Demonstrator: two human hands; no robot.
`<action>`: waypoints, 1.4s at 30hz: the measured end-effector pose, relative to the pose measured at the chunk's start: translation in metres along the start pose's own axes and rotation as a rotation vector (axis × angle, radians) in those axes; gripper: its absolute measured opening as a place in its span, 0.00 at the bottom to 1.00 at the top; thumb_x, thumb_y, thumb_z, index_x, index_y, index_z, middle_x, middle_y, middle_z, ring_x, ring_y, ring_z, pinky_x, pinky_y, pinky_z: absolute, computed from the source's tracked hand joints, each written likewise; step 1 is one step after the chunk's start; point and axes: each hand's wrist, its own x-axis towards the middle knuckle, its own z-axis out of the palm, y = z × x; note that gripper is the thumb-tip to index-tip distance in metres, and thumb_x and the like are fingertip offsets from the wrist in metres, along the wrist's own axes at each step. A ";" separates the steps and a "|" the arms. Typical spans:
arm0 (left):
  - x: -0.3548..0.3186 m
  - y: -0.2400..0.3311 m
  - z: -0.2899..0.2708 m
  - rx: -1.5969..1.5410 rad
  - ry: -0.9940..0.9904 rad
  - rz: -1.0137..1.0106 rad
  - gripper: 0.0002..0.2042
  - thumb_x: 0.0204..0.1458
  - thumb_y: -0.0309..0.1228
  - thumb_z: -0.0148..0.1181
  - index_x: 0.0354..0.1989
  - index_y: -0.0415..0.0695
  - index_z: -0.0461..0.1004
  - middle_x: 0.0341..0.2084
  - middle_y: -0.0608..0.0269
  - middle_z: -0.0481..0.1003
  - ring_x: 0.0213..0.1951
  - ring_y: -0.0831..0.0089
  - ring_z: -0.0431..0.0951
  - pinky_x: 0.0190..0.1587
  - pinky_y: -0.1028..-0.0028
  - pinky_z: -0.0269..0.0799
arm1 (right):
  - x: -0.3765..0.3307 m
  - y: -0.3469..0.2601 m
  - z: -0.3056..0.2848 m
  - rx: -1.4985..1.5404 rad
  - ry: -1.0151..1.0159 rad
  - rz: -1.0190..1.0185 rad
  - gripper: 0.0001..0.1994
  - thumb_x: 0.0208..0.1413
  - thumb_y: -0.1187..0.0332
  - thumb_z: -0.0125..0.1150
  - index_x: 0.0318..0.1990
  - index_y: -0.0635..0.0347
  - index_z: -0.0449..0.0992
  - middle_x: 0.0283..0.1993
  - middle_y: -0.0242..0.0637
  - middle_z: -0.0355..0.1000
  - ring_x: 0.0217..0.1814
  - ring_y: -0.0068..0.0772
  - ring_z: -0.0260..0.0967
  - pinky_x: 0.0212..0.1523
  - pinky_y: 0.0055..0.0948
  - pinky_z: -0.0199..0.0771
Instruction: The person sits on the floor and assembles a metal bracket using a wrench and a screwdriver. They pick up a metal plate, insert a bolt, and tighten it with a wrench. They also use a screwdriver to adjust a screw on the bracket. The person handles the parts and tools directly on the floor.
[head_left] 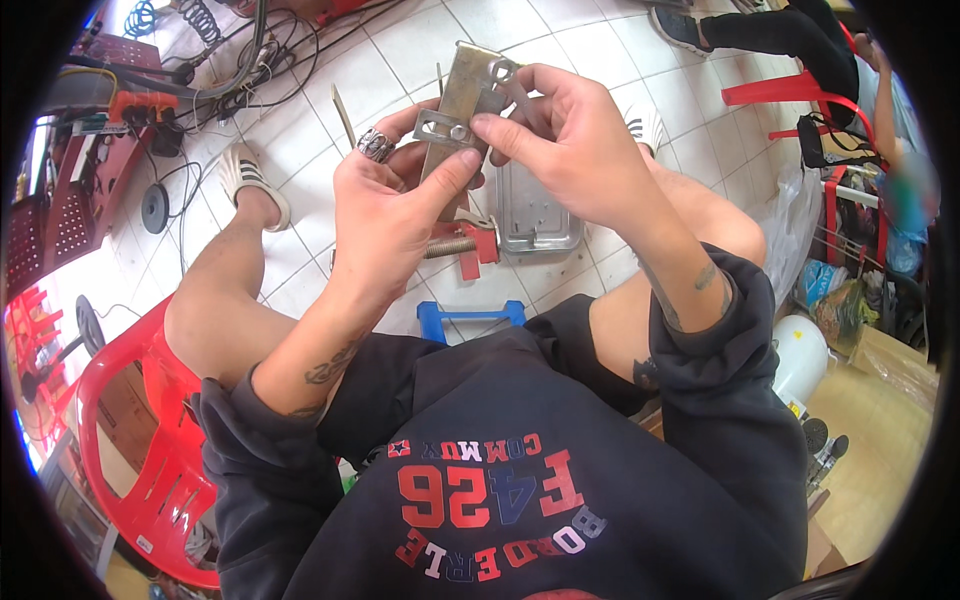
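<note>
My left hand (385, 215), with a ring on one finger, is closed around the lower part of a metal bracket (467, 88). A slotted piece and a bolt head show on the bracket near my thumb. My right hand (575, 140) pinches a wrench (519, 98) whose ring end sits over the bracket's upper right corner. The right thumb tip lies against the bracket's edge. A thin metal strip (343, 115) sticks up beside my left fingers; I cannot tell whether it belongs to the bracket. Fingers and palm hide the bracket's lower part.
Below my hands are a metal tray (540, 236) and a red clamp (482, 243) with a threaded screw. A blue frame (470, 312) stands between my knees. Cables (290, 62) lie at the upper left. Red chairs (110, 400) are at both sides, and another person's leg (770, 38) shows at upper right.
</note>
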 end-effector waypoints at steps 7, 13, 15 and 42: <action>0.003 0.000 -0.005 -0.013 0.030 -0.009 0.29 0.50 0.24 0.71 0.59 0.31 0.66 0.34 0.56 0.81 0.31 0.77 0.79 0.30 0.76 0.81 | 0.001 -0.006 -0.007 -0.058 -0.021 -0.063 0.10 0.56 0.70 0.69 0.40 0.66 0.75 0.28 0.30 0.75 0.29 0.12 0.67 0.31 0.17 0.66; 0.004 0.001 -0.004 -0.021 0.040 -0.019 0.27 0.51 0.24 0.70 0.58 0.30 0.66 0.33 0.56 0.81 0.27 0.79 0.78 0.27 0.76 0.80 | 0.000 -0.002 -0.009 -0.090 -0.004 -0.061 0.11 0.54 0.70 0.70 0.40 0.66 0.75 0.26 0.27 0.73 0.28 0.11 0.64 0.29 0.16 0.63; 0.002 0.003 0.000 -0.035 0.052 -0.037 0.27 0.51 0.25 0.70 0.57 0.30 0.66 0.33 0.56 0.81 0.27 0.79 0.78 0.26 0.76 0.80 | -0.001 0.000 -0.009 -0.111 0.005 -0.071 0.12 0.54 0.70 0.71 0.41 0.67 0.75 0.25 0.26 0.71 0.27 0.11 0.64 0.28 0.16 0.62; 0.002 -0.006 -0.013 0.256 0.033 -0.057 0.20 0.50 0.19 0.64 0.53 0.25 0.72 0.29 0.54 0.82 0.28 0.79 0.80 0.26 0.80 0.75 | 0.005 0.016 0.009 -0.792 -0.095 -0.796 0.15 0.47 0.79 0.65 0.44 0.62 0.75 0.38 0.38 0.74 0.34 0.42 0.76 0.33 0.32 0.78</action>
